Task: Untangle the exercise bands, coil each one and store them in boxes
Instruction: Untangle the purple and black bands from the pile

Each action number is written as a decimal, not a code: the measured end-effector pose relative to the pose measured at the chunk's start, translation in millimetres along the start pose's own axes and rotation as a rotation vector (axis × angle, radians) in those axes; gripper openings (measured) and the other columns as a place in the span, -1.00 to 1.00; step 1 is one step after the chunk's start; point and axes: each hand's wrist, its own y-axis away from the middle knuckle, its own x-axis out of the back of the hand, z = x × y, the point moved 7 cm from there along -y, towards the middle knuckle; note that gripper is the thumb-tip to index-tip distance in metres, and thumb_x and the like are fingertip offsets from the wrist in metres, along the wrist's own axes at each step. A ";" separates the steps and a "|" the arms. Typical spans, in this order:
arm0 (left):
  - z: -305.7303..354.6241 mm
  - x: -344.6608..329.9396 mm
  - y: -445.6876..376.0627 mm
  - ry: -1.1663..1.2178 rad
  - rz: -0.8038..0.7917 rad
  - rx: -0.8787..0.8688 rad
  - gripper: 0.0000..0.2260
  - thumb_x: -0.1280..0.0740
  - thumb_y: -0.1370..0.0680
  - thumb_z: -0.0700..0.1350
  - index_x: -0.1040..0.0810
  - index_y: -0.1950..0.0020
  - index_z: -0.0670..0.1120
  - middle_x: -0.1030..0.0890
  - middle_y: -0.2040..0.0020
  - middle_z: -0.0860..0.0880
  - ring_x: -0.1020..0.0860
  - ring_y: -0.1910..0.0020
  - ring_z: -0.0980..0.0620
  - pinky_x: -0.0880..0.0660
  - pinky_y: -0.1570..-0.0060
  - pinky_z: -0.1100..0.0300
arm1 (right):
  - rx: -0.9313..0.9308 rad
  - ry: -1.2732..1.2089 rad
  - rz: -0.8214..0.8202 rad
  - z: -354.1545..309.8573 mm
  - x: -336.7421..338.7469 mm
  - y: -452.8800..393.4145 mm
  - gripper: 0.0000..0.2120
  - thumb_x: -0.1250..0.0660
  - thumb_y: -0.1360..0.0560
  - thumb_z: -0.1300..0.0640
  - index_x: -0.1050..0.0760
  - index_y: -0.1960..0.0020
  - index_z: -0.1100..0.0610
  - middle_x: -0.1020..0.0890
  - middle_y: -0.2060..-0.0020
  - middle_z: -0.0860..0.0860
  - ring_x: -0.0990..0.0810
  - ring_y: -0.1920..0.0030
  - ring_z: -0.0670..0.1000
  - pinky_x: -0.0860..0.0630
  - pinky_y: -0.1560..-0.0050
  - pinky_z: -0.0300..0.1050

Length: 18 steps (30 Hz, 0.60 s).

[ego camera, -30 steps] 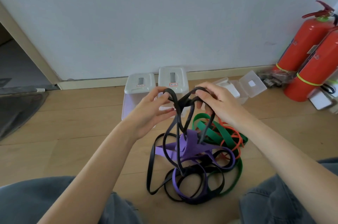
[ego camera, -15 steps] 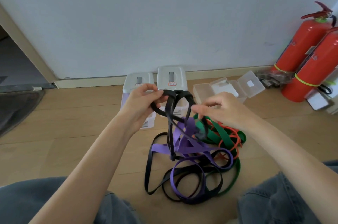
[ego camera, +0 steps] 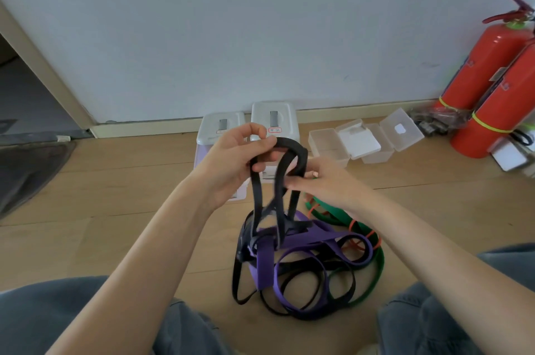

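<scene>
You have four band colours by the white wall (ego camera: 260, 21): black (ego camera: 292, 149), purple (ego camera: 265, 265), green (ego camera: 373, 273), orange (ego camera: 354, 225); two lidded boxes (ego camera: 273, 117), two open boxes (ego camera: 327, 141), two extinguishers (ego camera: 489, 62).

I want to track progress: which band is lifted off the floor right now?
The black band, held up by both hands; the purple, green and orange bands lie in the pile.

- black band (ego camera: 289, 149)
- purple band (ego camera: 265, 266), green band (ego camera: 373, 279), orange band (ego camera: 357, 241)
- red fire extinguishers (ego camera: 489, 65), yellow stripes
- blue jeans (ego camera: 52, 322)
- light wood floor (ego camera: 115, 209)
</scene>
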 end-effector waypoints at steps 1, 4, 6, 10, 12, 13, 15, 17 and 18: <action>1.3 6.8 -0.4 -0.090 0.038 0.002 -0.85 -0.29 -0.53 -0.28 -0.44 0.21 -0.08 -0.56 0.34 -0.02 -0.48 0.41 0.14 -0.32 0.51 0.39 | -0.052 -0.002 0.047 4.5 6.8 -0.2 -0.85 -0.31 -0.52 0.13 -0.60 0.01 0.19 -0.65 0.11 0.16 -0.57 0.17 -0.03 -0.47 0.31 -0.36; 1.8 24.3 -1.7 -0.483 0.139 -0.012 -0.90 -0.34 -0.51 -0.20 -0.49 0.09 -0.01 -0.60 0.25 0.05 -0.47 0.31 0.10 -0.41 0.36 0.39 | -0.168 -0.142 0.141 13.0 28.4 1.4 -0.84 -0.25 -0.56 0.16 -0.54 0.13 0.20 -0.62 0.32 0.07 -0.57 0.35 0.00 -0.46 0.42 -0.26; -6.1 22.4 -2.9 -0.653 0.104 -0.042 -0.84 -0.39 -0.48 -0.13 -0.48 0.02 0.08 -0.58 -0.01 0.10 -0.54 0.02 0.10 -0.47 0.05 0.24 | -0.192 -0.248 0.139 12.5 32.0 3.1 -0.86 -0.28 -0.54 0.19 -0.52 0.16 0.22 -0.62 0.41 0.05 -0.55 0.45 -0.01 -0.40 0.52 -0.26; -36.6 -4.5 -2.9 -0.785 -0.039 -0.045 -0.66 -0.48 -0.36 0.03 -0.46 -0.08 0.15 -0.46 -0.12 0.19 -0.39 -0.15 0.22 -0.36 -0.04 0.27 | -0.220 -0.429 0.176 10.3 37.0 3.5 -0.85 -0.36 -0.47 0.26 -0.47 -0.01 0.20 -0.65 0.41 0.06 -0.58 0.48 -0.02 -0.36 0.60 -0.28; -57.3 -18.5 -2.8 -0.730 -0.094 -0.042 -0.53 -0.50 -0.37 -0.05 -0.39 -0.20 0.07 -0.49 -0.12 0.14 -0.45 -0.08 0.25 -0.42 -0.01 0.38 | -0.194 -0.581 0.128 2.7 36.9 3.5 -0.88 -0.37 -0.45 0.27 -0.49 0.02 0.22 -0.64 0.41 0.06 -0.56 0.50 -0.04 -0.32 0.62 -0.30; -67.6 -24.6 -1.5 -0.618 -0.128 -0.017 -0.51 -0.49 -0.38 -0.13 -0.36 -0.23 0.04 -0.53 -0.10 0.10 -0.51 -0.05 0.23 -0.46 0.02 0.40 | -0.184 -0.652 0.115 0.2 38.0 3.3 -0.91 -0.36 -0.45 0.26 -0.52 0.06 0.24 -0.62 0.41 0.06 -0.53 0.52 -0.06 -0.30 0.63 -0.31; -86.5 -29.3 0.6 -0.427 -0.158 0.045 -0.57 -0.44 -0.42 -0.25 -0.35 -0.20 -0.03 -0.60 0.00 0.01 -0.61 0.01 0.11 -0.55 0.06 0.29 | -0.195 -0.747 0.147 0.2 42.5 2.8 -0.94 -0.34 -0.47 0.26 -0.53 0.10 0.26 -0.60 0.44 0.04 -0.47 0.55 -0.08 -0.25 0.65 -0.32; -95.6 -23.1 2.9 -0.432 -0.154 0.100 -0.68 -0.39 -0.47 -0.26 -0.40 -0.17 -0.12 -0.62 0.15 -0.03 -0.63 0.07 0.02 -0.58 0.00 0.14 | -0.199 -0.762 0.215 5.6 49.4 3.1 -0.95 -0.30 -0.50 0.26 -0.52 0.10 0.24 -0.57 0.47 0.01 -0.43 0.56 -0.10 -0.21 0.65 -0.32; -97.6 -19.1 3.8 -0.442 -0.159 0.118 -0.77 -0.35 -0.50 -0.25 -0.43 -0.12 -0.13 -0.60 0.23 -0.02 -0.63 0.13 0.02 -0.57 -0.01 0.12 | -0.204 -0.731 0.241 9.3 52.2 3.5 -0.95 -0.29 -0.51 0.26 -0.51 0.07 0.23 -0.57 0.46 0.00 -0.42 0.54 -0.10 -0.22 0.63 -0.31</action>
